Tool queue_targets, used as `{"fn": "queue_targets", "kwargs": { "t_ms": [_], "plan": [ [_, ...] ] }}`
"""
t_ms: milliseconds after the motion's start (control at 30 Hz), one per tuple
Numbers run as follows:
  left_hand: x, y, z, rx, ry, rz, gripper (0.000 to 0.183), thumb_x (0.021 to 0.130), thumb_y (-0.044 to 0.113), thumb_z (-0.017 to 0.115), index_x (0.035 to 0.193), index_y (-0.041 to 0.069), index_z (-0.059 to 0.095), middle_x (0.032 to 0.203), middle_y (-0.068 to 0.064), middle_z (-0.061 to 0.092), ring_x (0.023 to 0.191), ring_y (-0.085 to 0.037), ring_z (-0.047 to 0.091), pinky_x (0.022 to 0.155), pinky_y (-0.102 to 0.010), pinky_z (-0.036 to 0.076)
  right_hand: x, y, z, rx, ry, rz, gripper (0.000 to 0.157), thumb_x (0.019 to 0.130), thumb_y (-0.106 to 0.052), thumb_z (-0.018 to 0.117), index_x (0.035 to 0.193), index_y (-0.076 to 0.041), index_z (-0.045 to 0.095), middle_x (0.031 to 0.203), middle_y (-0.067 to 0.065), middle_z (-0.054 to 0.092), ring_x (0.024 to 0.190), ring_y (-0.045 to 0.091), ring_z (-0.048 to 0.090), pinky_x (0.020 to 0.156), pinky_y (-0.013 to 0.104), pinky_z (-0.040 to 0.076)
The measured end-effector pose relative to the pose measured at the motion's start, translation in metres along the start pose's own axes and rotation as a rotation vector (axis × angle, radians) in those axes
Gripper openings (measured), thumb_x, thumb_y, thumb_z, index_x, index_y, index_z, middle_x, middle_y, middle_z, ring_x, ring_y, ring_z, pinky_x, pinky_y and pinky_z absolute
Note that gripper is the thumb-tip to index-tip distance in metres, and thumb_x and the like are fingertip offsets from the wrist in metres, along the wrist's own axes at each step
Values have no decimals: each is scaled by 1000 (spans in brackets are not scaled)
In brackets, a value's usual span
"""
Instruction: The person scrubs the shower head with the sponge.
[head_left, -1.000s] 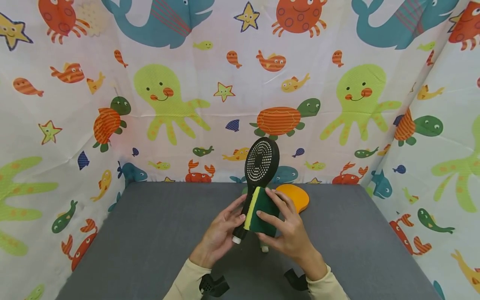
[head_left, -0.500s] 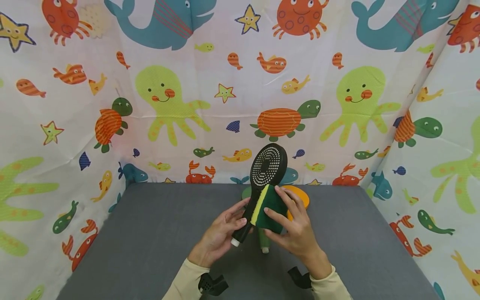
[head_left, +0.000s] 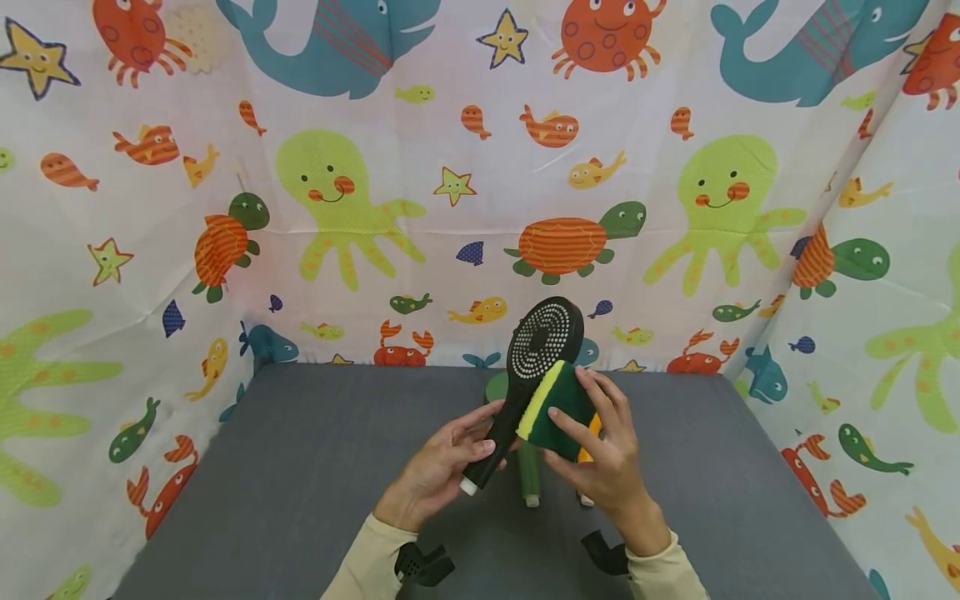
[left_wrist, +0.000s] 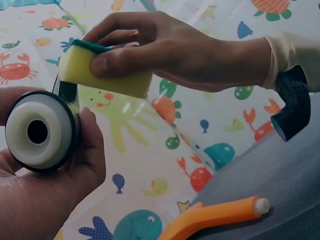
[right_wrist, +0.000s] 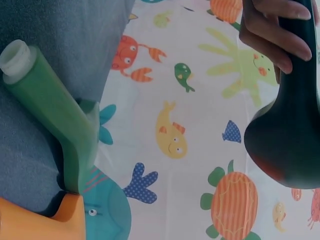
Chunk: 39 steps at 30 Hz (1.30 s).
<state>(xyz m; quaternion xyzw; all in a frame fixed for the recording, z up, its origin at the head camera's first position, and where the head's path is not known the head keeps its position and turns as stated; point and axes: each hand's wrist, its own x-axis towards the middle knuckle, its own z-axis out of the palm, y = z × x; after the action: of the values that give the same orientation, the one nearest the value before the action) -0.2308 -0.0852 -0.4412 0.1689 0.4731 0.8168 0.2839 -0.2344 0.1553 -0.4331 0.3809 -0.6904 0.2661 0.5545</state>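
My left hand grips the handle of a black shower head, tilted with its dotted spray face turned toward me. The white threaded end of that handle faces the left wrist camera. In my right hand is a yellow and green sponge, pinched between thumb and fingers. Its yellow side lies against the shower head's neck in the head view. From the right wrist, the back of the shower head shows with left fingers around its handle; the sponge is out of that view.
Behind the hands, a green shower head and an orange one lie on the grey table, partly hidden in the head view. A white curtain printed with sea animals stands around the table's back and sides.
The shower head has shifted right and slightly down, tilting further right. My right hand and sponge have moved right along with it, uncovering more of the green shower head.
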Motion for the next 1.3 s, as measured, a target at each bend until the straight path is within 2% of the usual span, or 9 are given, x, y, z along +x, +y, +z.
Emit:
{"fn": "queue_targets", "kwargs": {
  "t_ms": [200, 533, 667, 833, 1033, 1200, 1300],
  "plan": [
    [0, 1, -5, 50, -1, -28, 62, 98, 5, 55, 154, 17, 32, 134, -6, 52, 120, -17, 61, 95, -31, 51, 1, 5, -6, -18, 31, 43, 42, 88, -45, 70, 103, -6, 74, 129, 35, 55, 119, 50, 48, 115, 30, 36],
    [-3, 1, -20, 117, -35, 10, 69, 93, 5, 62, 154, 7, 31, 132, -3, 55, 112, -16, 66, 91, -27, 54, -4, 13, -15, 14, 71, 196, 51, 87, -50, 70, 103, -1, 72, 132, 36, 53, 127, 45, 45, 114, 28, 36],
    [-3, 1, -22, 100, -45, 8, 71, 92, 5, 64, 154, 7, 30, 132, -4, 55, 112, -17, 66, 88, -28, 55, -4, 14, -16, 33, 79, 222, 53, 87, -51, 69, 103, 0, 71, 132, 37, 52, 128, 44, 45, 114, 27, 36],
    [-3, -1, -22, 68, -58, 24, 74, 91, 5, 66, 155, 7, 28, 130, -6, 53, 113, -19, 64, 85, -28, 55, -5, 14, -15, 38, 72, 236, 54, 87, -51, 69, 103, 0, 71, 133, 37, 51, 131, 42, 45, 114, 26, 35],
    [1, -3, -18, 79, -57, 52, 73, 92, 3, 65, 154, 5, 28, 123, -7, 51, 115, -17, 63, 87, -27, 54, -4, 14, -17, 46, 80, 241, 55, 86, -52, 70, 103, 0, 71, 133, 37, 51, 132, 39, 44, 114, 27, 35],
    [2, -4, -18, 104, -59, 30, 69, 92, 5, 63, 153, 2, 30, 129, -3, 53, 116, -14, 61, 88, -28, 54, -3, 13, -17, 47, 65, 252, 54, 86, -52, 69, 105, -1, 71, 135, 35, 51, 135, 36, 43, 114, 25, 35],
    [3, -5, -21, 103, -60, 13, 69, 93, 6, 63, 153, 4, 31, 136, -3, 53, 117, -14, 61, 90, -29, 54, -2, 11, -15, 59, 82, 236, 54, 85, -51, 71, 104, 0, 71, 134, 36, 51, 134, 37, 44, 115, 29, 34]
  ]
}}
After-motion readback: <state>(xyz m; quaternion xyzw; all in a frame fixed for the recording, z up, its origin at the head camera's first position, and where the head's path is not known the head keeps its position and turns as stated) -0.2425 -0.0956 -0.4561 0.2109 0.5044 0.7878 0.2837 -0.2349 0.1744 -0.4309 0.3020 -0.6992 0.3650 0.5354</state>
